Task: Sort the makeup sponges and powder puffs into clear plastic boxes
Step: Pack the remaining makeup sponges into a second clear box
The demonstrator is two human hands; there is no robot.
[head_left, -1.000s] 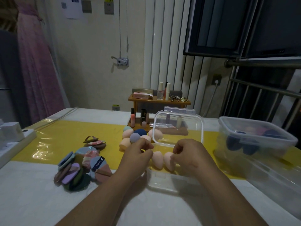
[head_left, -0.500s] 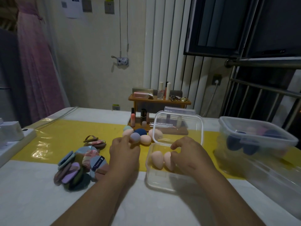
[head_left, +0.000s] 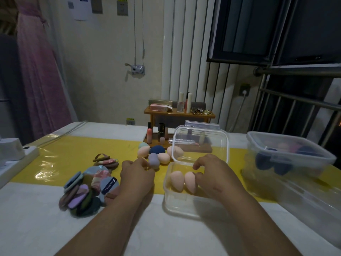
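Two peach sponges (head_left: 177,181) in one open box (head_left: 184,209); two puff heaps (head_left: 83,193).

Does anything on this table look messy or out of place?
Nothing spilled or broken. The powder puffs lie in a loose, overlapping heap left of the open box, whose lid stands upright behind it.
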